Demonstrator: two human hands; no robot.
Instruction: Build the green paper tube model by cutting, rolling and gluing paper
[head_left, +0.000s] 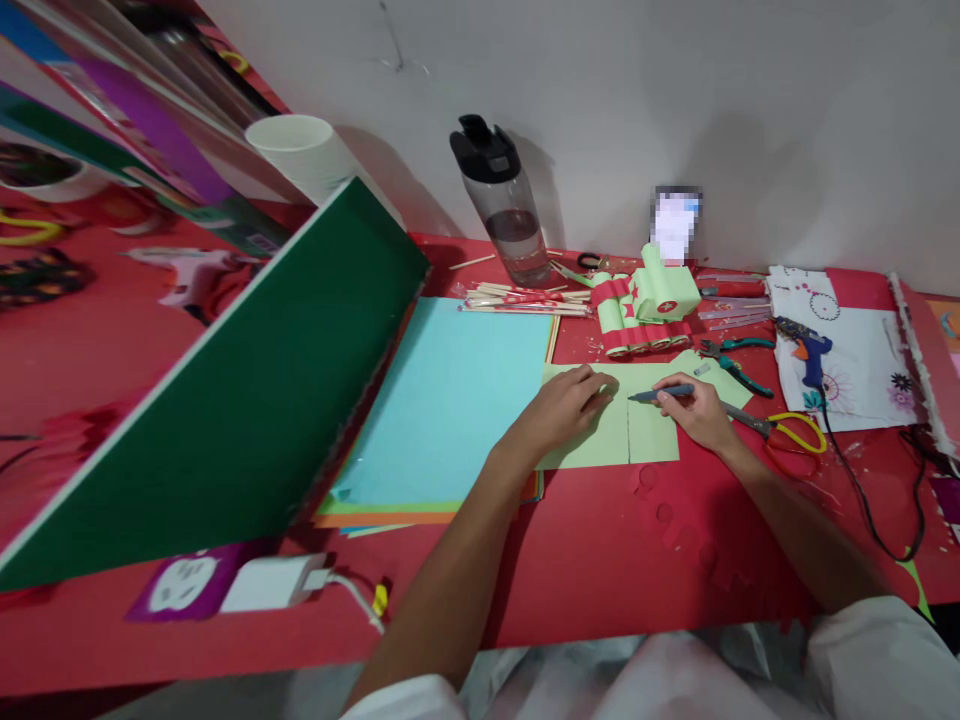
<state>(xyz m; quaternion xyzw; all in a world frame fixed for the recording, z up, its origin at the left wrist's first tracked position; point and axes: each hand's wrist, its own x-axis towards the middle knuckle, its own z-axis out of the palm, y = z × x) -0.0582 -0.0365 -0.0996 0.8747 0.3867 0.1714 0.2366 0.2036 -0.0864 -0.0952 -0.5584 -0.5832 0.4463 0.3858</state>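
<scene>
A sheet of pale green paper [592,445] lies on the red table, with a dark line drawn across it. My left hand [571,402] rests on the sheet, its fingers stretched out and pressing it down. In my right hand [697,412] is a grey marker [671,391], whose tip touches the paper at the line. Just beyond the right hand lie teal-handled pliers [739,362] and a green paper offcut [697,370]. Yellow-handled scissors [787,432] sit to the right, partly hidden behind the hand.
A stack of coloured sheets [457,400] lies left, beside a leaning green board [300,370]. At the back stand a water bottle [510,210], a phone [675,222] and green paper rolls with red bands [637,315]. A blue glue gun [810,350] with a cord lies right.
</scene>
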